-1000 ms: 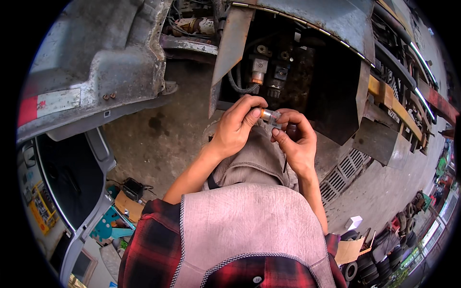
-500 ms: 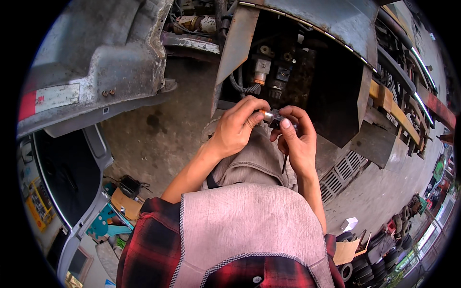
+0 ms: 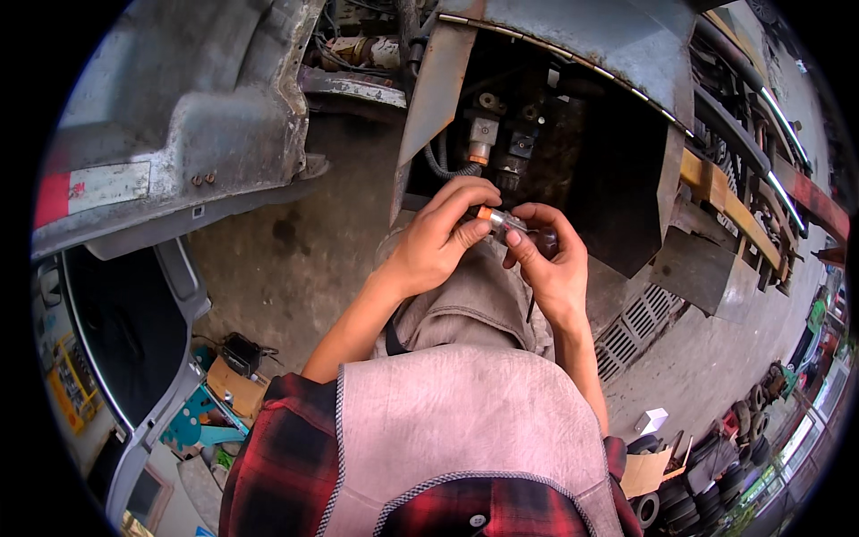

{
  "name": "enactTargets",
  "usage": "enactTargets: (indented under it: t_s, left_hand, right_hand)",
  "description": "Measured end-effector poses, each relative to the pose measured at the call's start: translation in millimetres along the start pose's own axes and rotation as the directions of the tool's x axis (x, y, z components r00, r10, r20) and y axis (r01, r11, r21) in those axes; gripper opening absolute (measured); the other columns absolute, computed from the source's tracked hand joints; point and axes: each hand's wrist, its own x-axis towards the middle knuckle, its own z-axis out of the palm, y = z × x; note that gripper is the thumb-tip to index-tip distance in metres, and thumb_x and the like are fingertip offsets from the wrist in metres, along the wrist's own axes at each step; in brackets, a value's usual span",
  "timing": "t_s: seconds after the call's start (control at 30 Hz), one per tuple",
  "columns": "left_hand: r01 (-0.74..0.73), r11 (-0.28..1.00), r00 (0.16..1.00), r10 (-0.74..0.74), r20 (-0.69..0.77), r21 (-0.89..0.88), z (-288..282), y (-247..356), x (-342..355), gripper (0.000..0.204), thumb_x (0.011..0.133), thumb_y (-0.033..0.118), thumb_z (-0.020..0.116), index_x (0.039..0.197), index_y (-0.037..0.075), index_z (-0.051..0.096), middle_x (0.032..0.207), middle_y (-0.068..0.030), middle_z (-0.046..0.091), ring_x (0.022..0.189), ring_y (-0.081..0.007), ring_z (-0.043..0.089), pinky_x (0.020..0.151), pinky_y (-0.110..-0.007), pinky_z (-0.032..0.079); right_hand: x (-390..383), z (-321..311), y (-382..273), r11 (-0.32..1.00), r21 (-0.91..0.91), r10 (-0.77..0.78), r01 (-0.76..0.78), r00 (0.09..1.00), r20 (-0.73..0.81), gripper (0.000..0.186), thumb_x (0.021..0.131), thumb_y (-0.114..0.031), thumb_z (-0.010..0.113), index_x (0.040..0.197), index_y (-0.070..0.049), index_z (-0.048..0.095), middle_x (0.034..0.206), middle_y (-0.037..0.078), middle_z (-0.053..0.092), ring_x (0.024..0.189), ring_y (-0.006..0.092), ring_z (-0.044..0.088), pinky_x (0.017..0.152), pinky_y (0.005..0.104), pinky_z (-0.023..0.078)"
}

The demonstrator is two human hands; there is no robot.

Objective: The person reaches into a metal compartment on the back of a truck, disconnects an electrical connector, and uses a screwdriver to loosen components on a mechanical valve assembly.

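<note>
My left hand (image 3: 434, 242) has its fingers curled round the orange-capped end of a small clear and metallic cylindrical part (image 3: 498, 217). My right hand (image 3: 552, 273) pinches the other end with thumb and fingers; a dark rounded piece shows among these fingers, and a thin dark rod hangs below them, partly hidden. Just beyond the hands is an open rusty metal housing (image 3: 617, 179) with a valve block (image 3: 483, 134) carrying an orange ring and a corrugated hose, beside a similar black-topped one (image 3: 522, 143).
A dented metal panel (image 3: 188, 116) fills the upper left, above a vehicle door (image 3: 125, 322). Beams and hoses (image 3: 729, 197) run along the right, near a floor grate (image 3: 637, 331). Tyres (image 3: 680, 501) lie at lower right; cardboard (image 3: 233, 385) and clutter sit at lower left.
My hands stay in about the same place on the small part. My right thumb and fingers have shifted along it, uncovering and covering its clear end and dark piece.
</note>
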Motion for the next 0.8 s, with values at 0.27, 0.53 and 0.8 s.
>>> enactTargets:
  t_s: [0.27,0.53,0.8]
  left_hand:
    - [0.174,0.985,0.984,-0.173,-0.038,0.017,-4,3,2,0.021,0.105,0.02,0.056,0.11,0.001,0.063,0.095,-0.0058,0.063,0.078,-0.0148,0.06,0.07,-0.028,0.049]
    - [0.096,0.992,0.995,-0.095,0.022,-0.08,-10,-1,-1,0.022,0.107,0.021,0.053,0.109,0.0,0.063,0.099,-0.0049,0.06,0.07,-0.0086,0.055,0.065,-0.024,0.046]
    - [-0.059,0.984,0.992,0.039,0.122,0.167,-22,10,4,0.019,0.101,0.018,0.061,0.111,0.002,0.062,0.103,-0.0103,0.058,0.087,-0.0245,0.063,0.079,-0.035,0.051]
  right_hand:
    - [-4,1,4,0.976,-0.189,-0.111,0.106,0.994,-0.014,0.034,0.091,-0.006,0.076,0.123,-0.003,0.065,0.103,0.003,0.07,0.075,0.0063,0.06,0.068,0.0235,0.053]
    - [-1,-3,8,0.997,-0.044,-0.071,0.071,0.997,0.006,0.034,0.091,-0.006,0.075,0.123,-0.001,0.064,0.104,0.006,0.07,0.075,0.0096,0.063,0.069,0.025,0.054]
    - [7,-12,12,0.995,0.086,0.038,-0.046,0.995,0.088,0.035,0.092,-0.015,0.077,0.121,0.0,0.064,0.093,0.007,0.071,0.069,0.0086,0.063,0.052,0.0197,0.042]
